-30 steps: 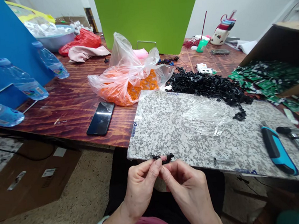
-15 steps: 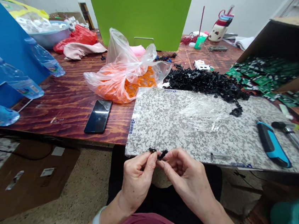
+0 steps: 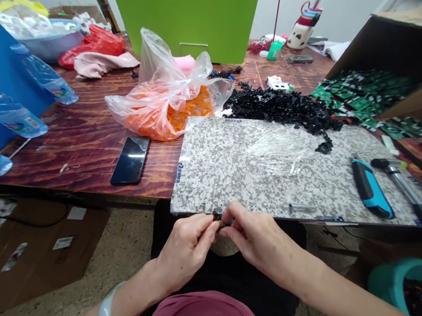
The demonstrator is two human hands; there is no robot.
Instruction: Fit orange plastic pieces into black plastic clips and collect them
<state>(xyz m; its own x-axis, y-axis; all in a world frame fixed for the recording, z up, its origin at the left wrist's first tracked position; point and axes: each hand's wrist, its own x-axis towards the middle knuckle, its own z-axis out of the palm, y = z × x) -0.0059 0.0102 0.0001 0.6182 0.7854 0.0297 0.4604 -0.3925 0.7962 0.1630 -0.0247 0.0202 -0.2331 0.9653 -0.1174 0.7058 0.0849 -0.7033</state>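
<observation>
Just off the near edge of the speckled board [image 3: 213, 178], a small black plastic part [image 3: 217, 216] sits between my fingertips, mostly hidden by them. My left hand [image 3: 190, 243] pinches it from the left side. From the right, my right hand [image 3: 254, 231] closes thumb and forefinger on the same part. On the board beyond lie a spread of thin clear strips [image 3: 280, 148] and, at its far edge, a heap of black plastic parts [image 3: 281, 105]. A small clear tube-like piece [image 3: 302, 206] rests near the board's front edge.
On the board's right are a blue-black utility knife [image 3: 372, 188] and a hammer [image 3: 405, 183]. Green circuit boards [image 3: 362, 94] spill from a cardboard box [image 3: 408, 62]. A phone [image 3: 130, 160], a bag of orange parts [image 3: 168, 107] and bottles [image 3: 46, 77] stand left. A teal bucket [image 3: 393, 279] stands below.
My fingers have closed more tightly around the black part, hiding most of it. My right hand has turned inward, with its forearm reaching in from farther right. The view has shifted slightly.
</observation>
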